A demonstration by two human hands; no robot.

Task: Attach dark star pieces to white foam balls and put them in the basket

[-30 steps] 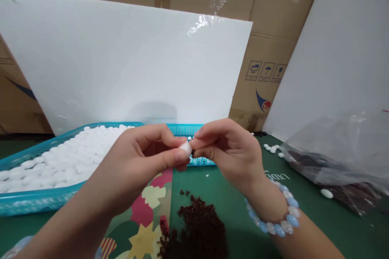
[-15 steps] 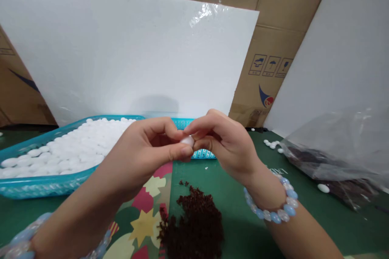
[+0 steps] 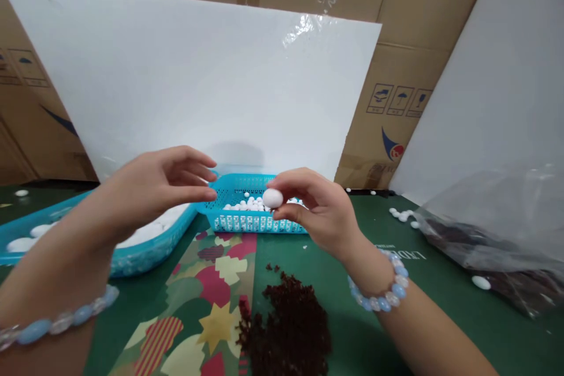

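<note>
Between the thumb and fingers of my right hand (image 3: 315, 205) is a small white ball (image 3: 273, 198), held above the front of a blue perforated basket (image 3: 255, 224). Similar white balls (image 3: 251, 204) lie inside that basket. My left hand (image 3: 176, 179) is empty, thumb and fingers apart, over the right end of a larger blue tray (image 3: 154, 255). White oval pieces (image 3: 39, 232) fill the visible part of this tray, and my left arm hides some of them. Below my hands sits a heap of dark brown crumbly material (image 3: 291, 326).
On the right a clear plastic bag (image 3: 497, 247) holds dark brown material, with a white piece (image 3: 481, 282) beside it. Several white bits (image 3: 402, 214) lie behind. A white board (image 3: 211, 76) and cardboard (image 3: 409, 59) stand at the back. A patterned strip (image 3: 211, 294) covers part of the green table.
My left hand has let go of the white ball and moved left, its fingers opening. My right hand keeps the ball. The basket behind now shows more.
</note>
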